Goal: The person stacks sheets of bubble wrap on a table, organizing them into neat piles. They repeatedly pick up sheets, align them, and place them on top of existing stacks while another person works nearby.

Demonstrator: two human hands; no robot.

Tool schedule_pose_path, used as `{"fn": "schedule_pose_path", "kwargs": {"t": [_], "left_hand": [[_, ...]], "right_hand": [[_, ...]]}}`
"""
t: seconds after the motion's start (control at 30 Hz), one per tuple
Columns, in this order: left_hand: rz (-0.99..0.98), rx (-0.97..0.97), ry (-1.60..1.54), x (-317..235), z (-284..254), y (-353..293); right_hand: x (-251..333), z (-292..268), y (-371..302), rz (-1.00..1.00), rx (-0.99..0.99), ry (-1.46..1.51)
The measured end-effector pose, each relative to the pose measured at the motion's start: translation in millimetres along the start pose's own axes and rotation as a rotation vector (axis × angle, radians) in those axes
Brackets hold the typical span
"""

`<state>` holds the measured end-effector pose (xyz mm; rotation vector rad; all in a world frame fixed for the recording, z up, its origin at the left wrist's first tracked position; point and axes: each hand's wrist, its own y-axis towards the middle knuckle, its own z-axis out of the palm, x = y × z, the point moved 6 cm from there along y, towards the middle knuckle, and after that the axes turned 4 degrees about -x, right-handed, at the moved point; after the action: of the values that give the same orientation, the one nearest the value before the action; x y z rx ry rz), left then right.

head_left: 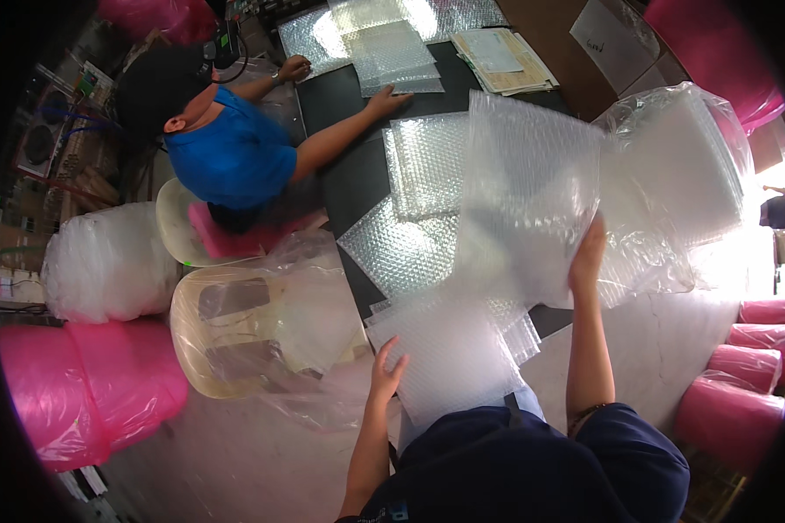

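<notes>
My right hand is closed on the right edge of a clear bubble wrap sheet, which is lifted and slightly blurred over the dark table. In front of my body lies another cloudy bubble wrap sheet, with more sheets partly under it. My left hand is at this sheet's left edge, thumb and fingers apart. Silvery bubble wrap pouches lie on the table beyond, partly covered by the lifted sheet.
A co-worker in a blue shirt handles bubble wrap sheets across the table. Papers lie at the far end. A large plastic bag of sheets stands right. Plastic-draped chairs and pink rolls are left.
</notes>
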<state>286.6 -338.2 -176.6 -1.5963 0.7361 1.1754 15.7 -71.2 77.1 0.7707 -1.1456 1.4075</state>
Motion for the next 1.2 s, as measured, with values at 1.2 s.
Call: {"fn": "schedule_pose_path", "kwargs": {"t": [1.2], "left_hand": [[-0.144,-0.128,0.022,12.2,14.3,-7.1]], "right_hand": [[-252.0,88.8,-59.5,0.046,1.136,-1.207]]}}
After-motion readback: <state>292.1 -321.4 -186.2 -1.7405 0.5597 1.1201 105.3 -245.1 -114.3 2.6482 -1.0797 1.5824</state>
